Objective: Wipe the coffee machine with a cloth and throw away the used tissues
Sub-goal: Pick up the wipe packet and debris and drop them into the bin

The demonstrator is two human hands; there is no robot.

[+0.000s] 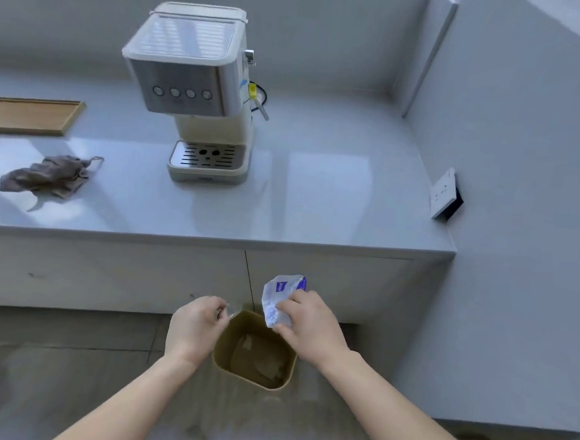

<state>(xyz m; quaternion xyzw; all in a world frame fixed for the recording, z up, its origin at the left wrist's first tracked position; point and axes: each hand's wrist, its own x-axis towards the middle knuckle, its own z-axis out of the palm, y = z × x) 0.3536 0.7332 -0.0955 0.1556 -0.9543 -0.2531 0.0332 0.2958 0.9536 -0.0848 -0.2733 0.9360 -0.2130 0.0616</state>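
Packet (281, 296): crumpled white wrapper with a blue label, gripped in your right hand (312, 324) above the far rim of the bin (253, 375).
Scrap (232, 310): small clear bit, pinched between the fingertips of your left hand (193, 326), over the bin's left corner.
Bin: tan, rounded square, on the floor against the cabinet; pale litter lies inside.
Cloth (49, 175): grey-brown, bunched, on the counter (318, 194) left of the machine (196, 86), well apart from it.
Machine: cream and steel, four round buttons, drip tray in front.
Both forearms reach forward, hands near each other.
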